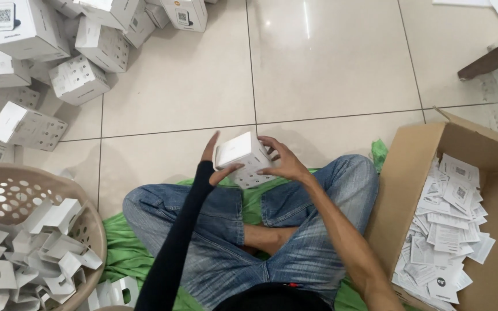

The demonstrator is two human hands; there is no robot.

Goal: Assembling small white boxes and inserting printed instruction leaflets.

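A glossy floor of large cream ceramic tiles (329,63) fills most of the view, crossed by thin dark grout lines. At the right stands an open brown cardboard carton (410,173), its bottom covered with a loose heap of small white printed paper leaflets (448,230). At the upper left lies a tumbled pile of small white cardboard boxes (41,52), some stacked, some tipped on their sides. At the lower left sits a round beige plastic basket with a perforated wall (7,193), holding a jumble of white folded cardboard inserts (36,253).

The person sits cross-legged in blue jeans on a green cloth (123,247) spread over the tiles, between the basket and the carton.

Above the knees, in the middle of the view, the person holds a small white cube-shaped cardboard box (242,158) clear of the floor, tilted with one corner toward the lap. The left hand (213,164), coming out of a long black sleeve, clasps the box's left side, thumb under its lower edge and fingers behind. The right hand (282,160), bare-armed, grips the right side with fingers spread over the top corner and face.
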